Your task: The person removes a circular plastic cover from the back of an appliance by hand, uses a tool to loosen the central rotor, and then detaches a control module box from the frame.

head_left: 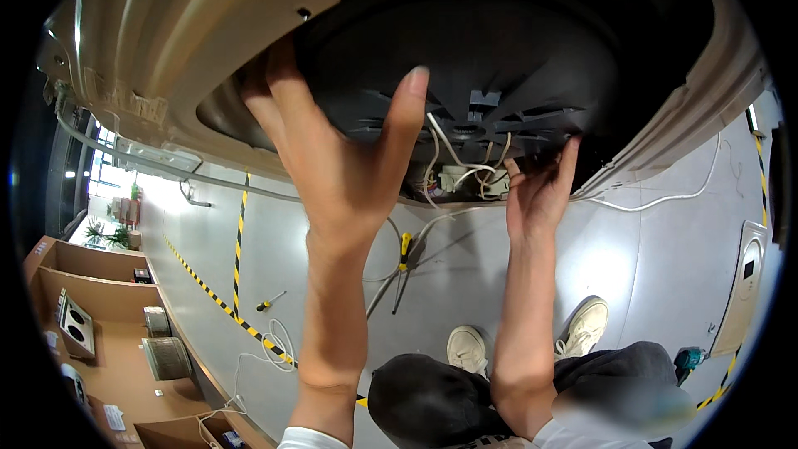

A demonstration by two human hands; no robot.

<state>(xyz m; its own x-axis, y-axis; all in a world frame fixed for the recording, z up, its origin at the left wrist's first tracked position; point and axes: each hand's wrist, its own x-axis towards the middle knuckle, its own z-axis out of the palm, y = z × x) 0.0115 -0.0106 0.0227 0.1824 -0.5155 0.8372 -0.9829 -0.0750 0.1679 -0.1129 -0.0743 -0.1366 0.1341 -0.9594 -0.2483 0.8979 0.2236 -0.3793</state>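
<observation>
A large black round plastic tub with ribs shows inside the opening of a beige metal casing. My left hand is spread at the tub's left side, the thumb stretched up in front of it. Its other fingers reach into the dark gap by the rim, their tips partly hidden. Lower right, my right hand points upward with fingers apart, at the tub's lower edge. Between the hands hang several loose white wires and a pale connector block. Whether either hand bears the tub's weight I cannot tell.
On the grey floor lie a yellow-and-black screwdriver, a smaller screwdriver and white cables. A cardboard box with metal parts stands left. A beige panel and a teal power tool are at right.
</observation>
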